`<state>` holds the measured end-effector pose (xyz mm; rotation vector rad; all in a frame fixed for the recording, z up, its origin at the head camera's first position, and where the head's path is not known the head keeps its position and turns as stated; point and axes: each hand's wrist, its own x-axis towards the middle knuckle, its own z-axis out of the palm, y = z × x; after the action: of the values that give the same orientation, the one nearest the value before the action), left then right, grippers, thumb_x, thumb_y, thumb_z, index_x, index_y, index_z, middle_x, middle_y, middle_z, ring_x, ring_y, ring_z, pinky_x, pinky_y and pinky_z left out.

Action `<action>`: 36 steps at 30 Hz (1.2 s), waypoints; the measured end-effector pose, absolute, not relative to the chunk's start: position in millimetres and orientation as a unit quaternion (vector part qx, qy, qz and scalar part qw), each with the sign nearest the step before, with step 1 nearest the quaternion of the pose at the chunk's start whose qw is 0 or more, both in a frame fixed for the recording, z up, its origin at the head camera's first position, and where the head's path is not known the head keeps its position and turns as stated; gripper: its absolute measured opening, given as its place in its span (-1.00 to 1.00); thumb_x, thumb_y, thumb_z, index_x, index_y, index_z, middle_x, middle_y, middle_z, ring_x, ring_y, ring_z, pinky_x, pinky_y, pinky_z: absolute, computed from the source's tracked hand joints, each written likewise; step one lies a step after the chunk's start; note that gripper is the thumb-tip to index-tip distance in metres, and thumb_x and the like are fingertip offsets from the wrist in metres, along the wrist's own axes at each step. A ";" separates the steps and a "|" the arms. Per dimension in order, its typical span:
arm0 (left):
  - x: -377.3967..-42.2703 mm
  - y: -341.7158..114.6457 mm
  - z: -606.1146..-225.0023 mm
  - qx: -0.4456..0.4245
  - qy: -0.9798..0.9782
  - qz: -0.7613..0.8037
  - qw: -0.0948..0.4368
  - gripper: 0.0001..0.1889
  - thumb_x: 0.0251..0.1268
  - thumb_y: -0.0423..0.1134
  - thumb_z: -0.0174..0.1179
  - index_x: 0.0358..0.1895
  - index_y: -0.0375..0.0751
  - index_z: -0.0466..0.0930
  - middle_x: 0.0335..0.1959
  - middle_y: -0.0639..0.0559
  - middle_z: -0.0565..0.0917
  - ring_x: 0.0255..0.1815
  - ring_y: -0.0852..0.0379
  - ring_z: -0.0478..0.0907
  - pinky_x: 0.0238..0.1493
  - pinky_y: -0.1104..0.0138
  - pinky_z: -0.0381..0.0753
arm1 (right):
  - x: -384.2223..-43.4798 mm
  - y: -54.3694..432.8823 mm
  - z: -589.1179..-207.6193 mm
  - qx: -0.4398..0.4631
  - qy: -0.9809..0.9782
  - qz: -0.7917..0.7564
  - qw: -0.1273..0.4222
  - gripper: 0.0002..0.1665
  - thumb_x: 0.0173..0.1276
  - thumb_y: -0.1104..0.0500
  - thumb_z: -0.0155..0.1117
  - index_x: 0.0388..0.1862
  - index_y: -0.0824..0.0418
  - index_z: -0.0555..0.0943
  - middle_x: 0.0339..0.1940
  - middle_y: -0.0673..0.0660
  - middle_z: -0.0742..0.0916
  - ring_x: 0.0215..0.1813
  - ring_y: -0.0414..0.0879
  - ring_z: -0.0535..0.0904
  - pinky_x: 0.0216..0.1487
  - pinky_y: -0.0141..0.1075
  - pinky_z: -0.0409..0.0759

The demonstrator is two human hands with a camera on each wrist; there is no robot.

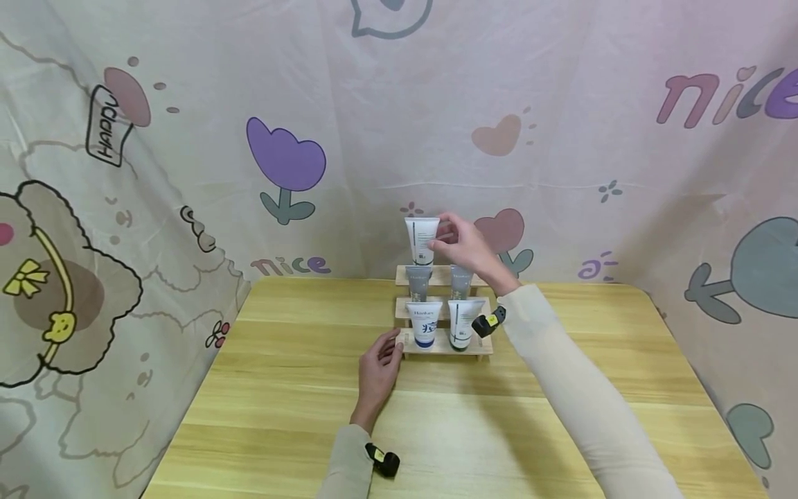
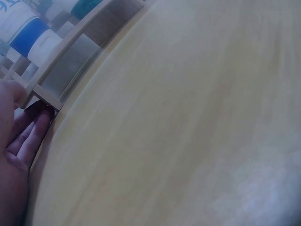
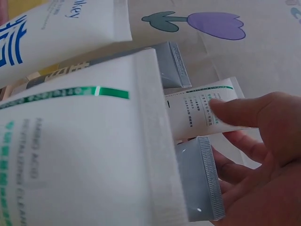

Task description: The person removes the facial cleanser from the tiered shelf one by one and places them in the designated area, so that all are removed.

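A small three-tier wooden rack stands on the table and bears several squeeze tubes. At its top tier my right hand pinches a white squeeze tube by its right side, near the upper end; the thumb lies over the tube's printed face in the right wrist view. Low at the rack's front left corner, my left hand holds the end of the bottom tier between thumb and fingers. Two grey tubes stand on the middle tier. On the bottom one are a white-and-blue tube and a white-and-green tube.
The wood-grain table spreads out on both sides of the rack. Behind it hangs a printed cloth with flowers and letters, and more of that cloth runs along the left and right sides.
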<state>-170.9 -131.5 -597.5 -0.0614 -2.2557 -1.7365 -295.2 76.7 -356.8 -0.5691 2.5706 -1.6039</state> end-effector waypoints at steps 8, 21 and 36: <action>-170.8 -130.7 -596.3 -0.020 -0.788 -0.598 0.147 -0.70 0.48 -0.23 0.28 0.21 -0.04 0.68 0.00 -0.05 0.77 -0.02 0.05 0.73 -0.08 0.37 0.76 | -301.3 74.4 -356.4 -0.169 0.847 -0.503 0.031 -0.51 0.44 0.33 0.34 0.30 0.34 0.47 0.09 0.37 0.68 0.17 0.23 0.64 0.21 0.02 0.63; -170.6 -130.7 -595.1 -0.021 -0.784 -0.600 0.158 -0.72 0.47 -0.26 0.28 0.18 -0.07 0.70 -0.01 -0.06 0.78 -0.05 0.04 0.74 -0.08 0.35 0.76 | -307.2 72.2 -358.7 -0.189 0.853 -0.485 0.039 -0.64 0.40 0.31 0.40 0.09 0.38 0.53 0.05 0.38 0.73 0.13 0.22 0.67 0.17 0.01 0.65; -168.5 -129.0 -594.5 -0.007 -0.791 -0.594 0.144 -0.71 0.49 -0.21 0.27 0.20 -0.03 0.68 0.00 -0.04 0.77 -0.02 0.06 0.73 -0.06 0.36 0.75 | -307.6 81.5 -363.7 -0.150 0.852 -0.501 0.002 -0.67 0.43 0.17 0.39 0.05 0.32 0.58 0.00 0.28 0.74 0.06 0.12 0.67 0.13 -0.04 0.63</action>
<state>-168.5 -129.0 -594.5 -0.0189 -2.2811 -1.7129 -307.6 81.5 -363.7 -0.4717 2.6734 -1.5725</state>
